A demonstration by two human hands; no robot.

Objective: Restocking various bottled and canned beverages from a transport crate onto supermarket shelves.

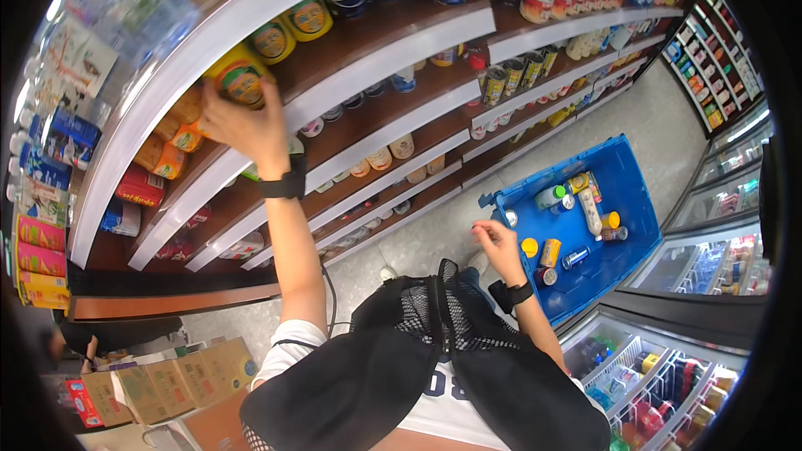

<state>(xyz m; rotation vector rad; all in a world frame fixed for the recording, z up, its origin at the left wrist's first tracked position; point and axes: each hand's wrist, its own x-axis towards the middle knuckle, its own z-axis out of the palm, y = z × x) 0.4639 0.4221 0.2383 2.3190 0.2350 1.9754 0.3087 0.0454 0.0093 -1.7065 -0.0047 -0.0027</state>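
Observation:
My left hand [244,119] reaches up to a shelf with its fingers around the lower part of a yellow bottle [241,78] with a green and orange label. Two similar yellow bottles [308,17] stand beside it, and orange drink bottles [168,160] are on its other side. My right hand [498,244] is held out by the near edge of a blue plastic crate [648,200], its fingers bent and apart, holding nothing that I can see. Inside the crate lie several cans and bottles, among them a blue can [575,257] and a green-capped bottle [549,196].
Shelf tiers with a white edge [401,44] run across the view, stocked with drinks. Glass-fronted coolers [651,363] stand at the right, beyond the crate. Cardboard boxes [182,382] are at lower left, with another person's arm [91,351] near them.

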